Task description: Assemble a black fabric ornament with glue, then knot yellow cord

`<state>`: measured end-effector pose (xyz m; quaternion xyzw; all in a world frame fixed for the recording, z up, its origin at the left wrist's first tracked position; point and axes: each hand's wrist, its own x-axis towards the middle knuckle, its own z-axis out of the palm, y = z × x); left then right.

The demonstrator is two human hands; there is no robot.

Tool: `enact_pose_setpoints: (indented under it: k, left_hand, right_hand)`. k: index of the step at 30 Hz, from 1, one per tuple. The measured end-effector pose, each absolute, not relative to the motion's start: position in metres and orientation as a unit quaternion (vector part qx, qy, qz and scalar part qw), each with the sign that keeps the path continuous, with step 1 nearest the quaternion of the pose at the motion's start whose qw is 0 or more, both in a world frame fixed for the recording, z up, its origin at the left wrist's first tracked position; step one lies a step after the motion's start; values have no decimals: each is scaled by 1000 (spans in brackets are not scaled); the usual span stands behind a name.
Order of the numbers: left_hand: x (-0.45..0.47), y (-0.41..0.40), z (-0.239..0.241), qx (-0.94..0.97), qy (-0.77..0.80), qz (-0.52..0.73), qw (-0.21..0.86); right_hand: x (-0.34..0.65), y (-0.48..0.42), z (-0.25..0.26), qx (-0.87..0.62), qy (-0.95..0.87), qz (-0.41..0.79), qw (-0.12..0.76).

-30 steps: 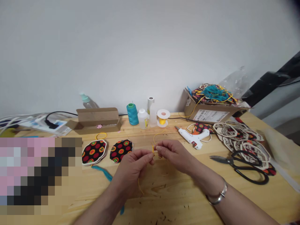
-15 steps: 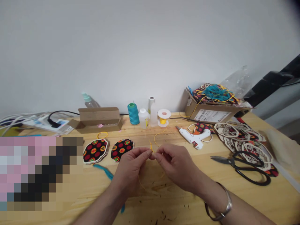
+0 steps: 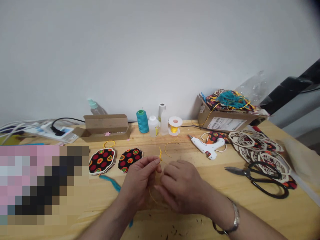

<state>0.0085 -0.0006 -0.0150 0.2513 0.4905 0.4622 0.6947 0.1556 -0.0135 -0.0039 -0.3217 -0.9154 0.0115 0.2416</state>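
Note:
My left hand pinches a thin yellow cord between its fingertips, and a short knotted-looking end sticks up above them. My right hand has dropped below that pinch, its fingers curled close to a lower strand of the cord. Whether those fingers grip the strand is hidden. The cord also runs back across the wooden table towards a yellow cord spool. Two patterned black fabric pieces lie to the left of my hands.
A white glue gun, black-handled scissors and stacked patterned cut-outs lie on the right. Behind stand a teal thread spool, plastic bottles and a cardboard box of cords. A pixelated patch hides the left.
My right hand has moved down and towards me, away from the pinch it shared with my left hand. My left hand has stayed on the cord, whose end now points higher.

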Motion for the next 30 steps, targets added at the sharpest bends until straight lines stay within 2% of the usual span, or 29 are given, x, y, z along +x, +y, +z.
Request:
enact_pose_setpoints:
  k: [5, 9, 12, 14, 22, 30]
  left_hand:
    - [10, 0, -13, 277, 506, 461, 675]
    - [12, -2, -11, 288, 498, 442, 688]
    - [14, -4, -10, 312, 469, 425, 708]
    - [14, -6, -10, 328, 461, 417, 712]
    - [11, -5, -12, 359, 483, 394, 695]
    - [11, -6, -9, 360, 492, 371, 700]
  right_hand:
    - [158, -2, 0, -478, -739, 234, 413]
    - [154, 7, -7, -505, -592, 488, 395]
    - [150, 7, -9, -491, -527, 580, 381]
    - [149, 6, -8, -498, -515, 588, 375]
    - [156, 10, -5, -522, -580, 497, 380]
    - [158, 11, -3, -522, -593, 484, 376]
